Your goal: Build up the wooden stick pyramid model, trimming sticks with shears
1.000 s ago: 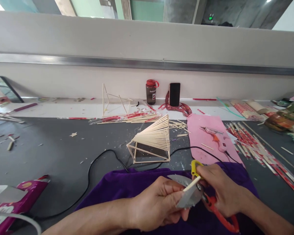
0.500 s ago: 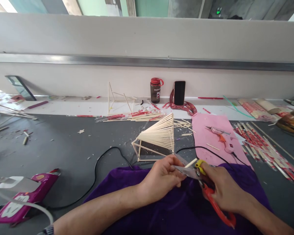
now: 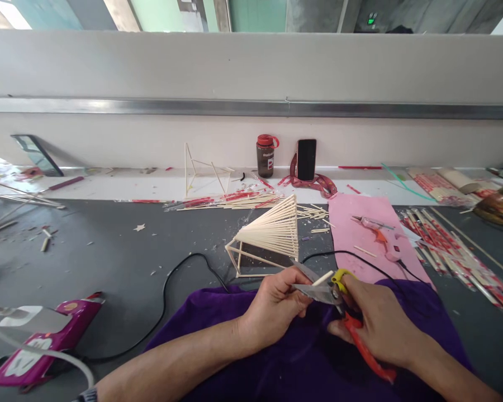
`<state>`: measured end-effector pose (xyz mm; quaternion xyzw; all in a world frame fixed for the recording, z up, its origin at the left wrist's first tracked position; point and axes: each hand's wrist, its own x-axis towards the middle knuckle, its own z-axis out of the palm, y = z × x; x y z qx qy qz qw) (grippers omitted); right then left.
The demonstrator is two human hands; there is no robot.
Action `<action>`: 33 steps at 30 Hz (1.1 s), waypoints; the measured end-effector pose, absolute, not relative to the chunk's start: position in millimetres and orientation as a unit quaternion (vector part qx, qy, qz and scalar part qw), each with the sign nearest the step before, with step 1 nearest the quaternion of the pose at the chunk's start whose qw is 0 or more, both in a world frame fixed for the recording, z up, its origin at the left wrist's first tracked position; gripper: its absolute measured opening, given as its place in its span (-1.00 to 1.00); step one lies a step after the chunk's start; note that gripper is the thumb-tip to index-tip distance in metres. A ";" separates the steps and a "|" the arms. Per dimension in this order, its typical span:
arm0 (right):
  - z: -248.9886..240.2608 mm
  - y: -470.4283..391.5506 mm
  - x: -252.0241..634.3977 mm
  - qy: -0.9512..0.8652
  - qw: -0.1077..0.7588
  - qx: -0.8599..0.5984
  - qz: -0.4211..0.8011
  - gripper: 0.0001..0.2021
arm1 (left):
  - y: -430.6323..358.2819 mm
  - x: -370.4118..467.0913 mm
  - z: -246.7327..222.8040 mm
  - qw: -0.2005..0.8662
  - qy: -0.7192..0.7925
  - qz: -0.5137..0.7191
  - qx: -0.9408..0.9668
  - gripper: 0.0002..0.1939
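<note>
My left hand (image 3: 270, 310) is closed, its thumb and fingers pinching a short pale wooden stick (image 3: 323, 278) whose end pokes out toward the right. My right hand (image 3: 379, 321) grips scissors (image 3: 365, 347) with one red and one yellow handle. Their spread blades reach to the fingers of my left hand, with the stick lying between or against them; exact contact cannot be made out. Just beyond my hands stands a wooden stick model (image 3: 270, 229), a frame with a fan of sticks forming a twisted surface.
A pink glue gun (image 3: 381, 237) lies on a pink sheet (image 3: 347, 215) at right, beside wrapped chopsticks (image 3: 456, 251). A black cable (image 3: 163, 296) crosses the table. Along the back stand a bottle (image 3: 265, 157), a phone (image 3: 306, 160) and a thin stick frame (image 3: 186, 170). A magenta device (image 3: 46, 343) sits left.
Both hands, with the stick and scissors, have shifted slightly left. The thumb of my right hand shows more beside the red handle, and the blades look a little more spread.
</note>
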<state>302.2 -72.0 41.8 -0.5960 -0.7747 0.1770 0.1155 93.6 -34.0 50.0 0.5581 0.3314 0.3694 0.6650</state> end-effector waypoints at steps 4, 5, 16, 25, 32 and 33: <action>44.9 -72.7 300.3 -0.781 0.130 -0.583 0.180 -0.67 | -35.0 93.0 48.1 0.662 0.322 0.365 0.570 -0.58; 45.6 -73.2 299.9 -0.783 0.132 -0.580 0.182 -0.67 | -35.6 92.8 48.0 0.661 0.319 0.363 0.574 -0.57; 45.5 -77.9 296.7 -0.778 0.126 -0.583 0.200 -0.66 | -36.9 91.3 50.9 0.644 0.302 0.358 0.605 -0.55; 38.0 -83.6 297.6 -0.794 0.138 -0.573 0.147 -0.82 | -34.4 92.1 52.1 0.644 0.314 0.373 0.590 -0.59; 35.2 -83.6 301.3 -0.812 0.156 -0.551 0.114 -0.82 | -35.3 94.4 63.3 0.652 0.348 0.358 0.571 -0.78; 35.3 -83.5 301.6 -0.814 0.163 -0.546 0.110 -0.82 | -35.5 94.7 64.2 0.655 0.352 0.359 0.565 -0.79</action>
